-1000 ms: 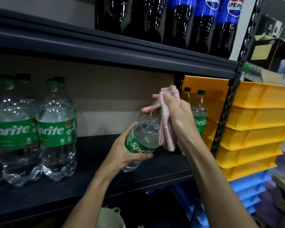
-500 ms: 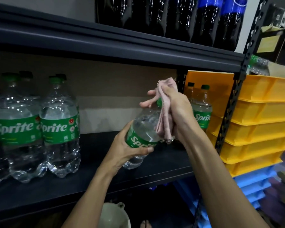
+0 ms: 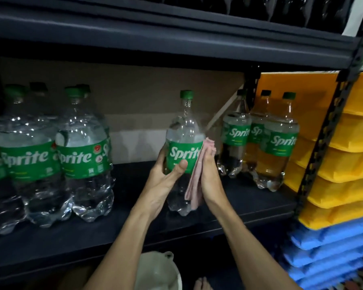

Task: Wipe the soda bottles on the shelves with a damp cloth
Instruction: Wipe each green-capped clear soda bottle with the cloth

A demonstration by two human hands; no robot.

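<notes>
Since the earlier frame the Sprite bottle (image 3: 183,130) was brought from tilted to upright, and the cloth (image 3: 194,185) was shifted from neck to label. The bottle was gripped around the label by the left hand (image 3: 166,176), long axis vertical, between both hands. The cloth was pressed flat on its right side by the right hand (image 3: 210,174), fingers straight. Whether the base touched the shelf (image 3: 239,197) could not be told. Far-side fingers were hidden.

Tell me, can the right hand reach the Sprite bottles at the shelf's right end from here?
Probably yes. The right hand presses the pink cloth on the held bottle, and the right-end bottles stand just beside it on the same shelf, with bare shelf between and nothing in front.
</notes>
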